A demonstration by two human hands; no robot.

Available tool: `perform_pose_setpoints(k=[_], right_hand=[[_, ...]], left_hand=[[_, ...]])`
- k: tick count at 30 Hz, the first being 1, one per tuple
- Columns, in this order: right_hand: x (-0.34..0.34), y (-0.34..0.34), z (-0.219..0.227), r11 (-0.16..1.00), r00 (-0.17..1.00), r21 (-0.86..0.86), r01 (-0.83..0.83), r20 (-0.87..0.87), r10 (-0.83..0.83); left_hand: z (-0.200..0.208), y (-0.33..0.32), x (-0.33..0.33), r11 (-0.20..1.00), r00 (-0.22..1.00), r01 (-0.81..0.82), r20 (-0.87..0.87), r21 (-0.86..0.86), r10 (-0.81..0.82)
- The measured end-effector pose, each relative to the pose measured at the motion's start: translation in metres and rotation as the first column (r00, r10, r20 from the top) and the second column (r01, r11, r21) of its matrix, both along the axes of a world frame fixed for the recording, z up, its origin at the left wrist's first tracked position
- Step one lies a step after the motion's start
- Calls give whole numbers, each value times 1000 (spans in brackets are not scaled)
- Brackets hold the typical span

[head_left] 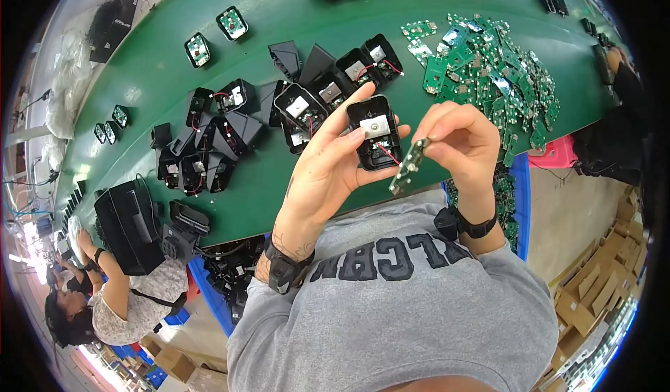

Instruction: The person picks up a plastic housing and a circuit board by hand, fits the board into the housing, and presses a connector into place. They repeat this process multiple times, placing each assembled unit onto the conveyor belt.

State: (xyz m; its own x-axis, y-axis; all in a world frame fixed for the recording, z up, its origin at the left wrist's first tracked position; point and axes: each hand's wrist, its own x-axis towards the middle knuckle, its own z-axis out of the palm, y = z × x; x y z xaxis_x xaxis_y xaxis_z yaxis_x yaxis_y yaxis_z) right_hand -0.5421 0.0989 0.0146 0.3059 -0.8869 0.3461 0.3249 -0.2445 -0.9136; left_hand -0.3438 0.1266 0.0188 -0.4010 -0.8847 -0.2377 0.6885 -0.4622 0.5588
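My left hand (315,175) is wrapped round an open black plastic housing (356,111), its inside facing up. In the housing lies a whitish block (375,126), with a thin red wire (388,154) below it running toward the right. Between thumb and fingers, my right hand (466,137) pinches a small green circuit board (407,168), tilted nearly edge-on beside the housing. The wire's end comes close to the board; I cannot tell whether it is joined. Just left of my left hand, several similar housings (300,106) lie on the green table (279,207).
A large heap of circuit boards (488,78) covers the table's right part. More black housings (227,134) lie at left, near a black box (128,224). Blue bins (521,203) stand below the near edge. One co-worker (139,294) sits at left, another (621,106) at far right.
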Motion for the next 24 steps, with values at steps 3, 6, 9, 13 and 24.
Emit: perform_pose_setpoints(k=[3, 6, 9, 13, 24], right_hand=[[2, -3, -2, 1000, 1000, 3, 20, -4, -20], [4, -4, -1, 1000, 1000, 18, 15, -18, -15], [3, -6, -3, 998, 1000, 64, 22, 17, -23], [2, -7, -6, 998, 1000, 62, -7, 23, 6], [1, -7, -10, 993, 997, 112, 36, 69, -44]], left_hand=[[-1, 0, 1, 999, 1000, 27, 12, -35, -26], [0, 4, -2, 1000, 1000, 0, 15, 7, 0], [-2, 3, -2, 1000, 1000, 18, -2, 12, -18], [-3, 4, -2, 999, 1000, 23, -8, 22, -23], [-3, 7, -8, 998, 999, 44, 21, 55, -45]])
